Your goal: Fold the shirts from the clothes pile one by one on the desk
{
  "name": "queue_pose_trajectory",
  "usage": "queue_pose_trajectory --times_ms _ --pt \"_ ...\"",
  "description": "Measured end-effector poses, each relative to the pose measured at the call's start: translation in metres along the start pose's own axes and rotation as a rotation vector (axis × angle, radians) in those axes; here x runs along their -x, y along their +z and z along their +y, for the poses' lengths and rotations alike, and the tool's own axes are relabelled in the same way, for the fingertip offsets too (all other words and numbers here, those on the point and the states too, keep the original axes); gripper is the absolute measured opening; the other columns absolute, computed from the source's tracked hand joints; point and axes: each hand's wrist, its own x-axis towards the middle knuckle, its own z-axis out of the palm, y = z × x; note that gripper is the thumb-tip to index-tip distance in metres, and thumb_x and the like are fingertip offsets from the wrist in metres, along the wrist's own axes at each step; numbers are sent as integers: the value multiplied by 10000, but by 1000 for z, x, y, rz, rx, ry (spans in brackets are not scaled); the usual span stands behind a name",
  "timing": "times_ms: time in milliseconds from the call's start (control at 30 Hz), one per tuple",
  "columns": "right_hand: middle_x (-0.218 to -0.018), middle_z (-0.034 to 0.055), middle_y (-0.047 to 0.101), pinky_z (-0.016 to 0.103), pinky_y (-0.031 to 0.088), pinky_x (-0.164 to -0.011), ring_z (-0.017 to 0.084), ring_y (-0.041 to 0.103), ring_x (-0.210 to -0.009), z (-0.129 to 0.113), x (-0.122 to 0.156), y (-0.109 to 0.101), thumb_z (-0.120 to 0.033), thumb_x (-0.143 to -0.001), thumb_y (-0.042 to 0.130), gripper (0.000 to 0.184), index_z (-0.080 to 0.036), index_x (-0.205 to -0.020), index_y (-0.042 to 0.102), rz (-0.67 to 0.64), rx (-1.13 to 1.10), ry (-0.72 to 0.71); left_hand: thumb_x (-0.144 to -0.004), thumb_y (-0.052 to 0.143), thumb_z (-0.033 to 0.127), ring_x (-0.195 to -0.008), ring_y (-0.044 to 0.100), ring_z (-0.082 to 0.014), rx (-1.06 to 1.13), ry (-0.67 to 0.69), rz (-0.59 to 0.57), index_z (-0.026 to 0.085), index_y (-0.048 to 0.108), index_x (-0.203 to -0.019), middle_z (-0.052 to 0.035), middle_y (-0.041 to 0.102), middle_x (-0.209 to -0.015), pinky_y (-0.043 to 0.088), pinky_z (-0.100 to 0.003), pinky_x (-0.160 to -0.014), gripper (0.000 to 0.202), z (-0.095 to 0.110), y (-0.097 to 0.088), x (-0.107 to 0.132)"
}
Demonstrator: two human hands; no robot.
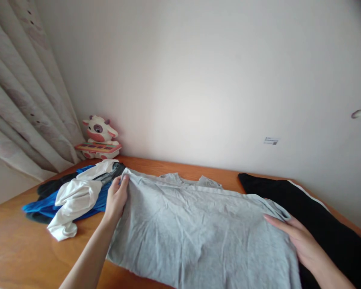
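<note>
Far left corner: toy cow keyboard (98,147), white cow with pink muzzle, purple-ringed eye, standing against the white wall (192,80). Left edge: pale curtain (27,88), hanging in slanting folds, faint print. Wall, right of centre: small printed label (271,141), dark square at its lower right corner. Far right, higher: small pale curved fitting (357,114), kind unclear. Below: orange-brown wooden tabletop (12,237).

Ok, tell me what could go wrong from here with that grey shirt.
The right hand pinches one end of the grey shirt between thumb and fingers, so that end might slip free. That side also overlaps the black garment in view and could drag it askew if they touch. The left hand is close to the jumbled white and blue clothes, and might snag them.
</note>
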Motion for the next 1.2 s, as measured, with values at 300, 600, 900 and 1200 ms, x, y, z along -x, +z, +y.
queue_pose_trajectory --times_ms 300,600,900,1200 --pt "-980 105 799 412 568 -927 336 735 -1009 26 -27 16 -456 -564 900 411 -208 -864 770 -220 -84 142 -586 743 768 -642 610 -169 -36 -131 -343 198 639 -896 42 638 -673 460 -244 -595 657 -32 8 -32" --pt "-1048 111 789 370 573 -887 307 728 -1018 4 -134 45 -509 -678 749 444 -203 -999 734 63 75 -70 -812 534 717 -856 693 -227 -177 2 -126 180 650 -1107 -35 735 -860 528 -282 -729 623 -30 68 -114" --pt "-805 134 783 391 560 -817 349 735 -933 52 -172 48 -434 -661 715 264 -190 -759 738 223 412 -63 -620 756 234 -1024 717 -313 -415 -102 -260 187 689 -834 -107 786 -970 542 -331 -865 229 -88 71 -111" --pt "-1144 157 752 374 541 -924 288 704 -1079 29 -198 50 -459 -827 598 472 -145 -1170 677 324 410 -187 -828 648 371 -846 733 -230 -351 -44 -211 172 615 -1166 -88 778 -948 560 -299 -713 394 -81 69 -131"
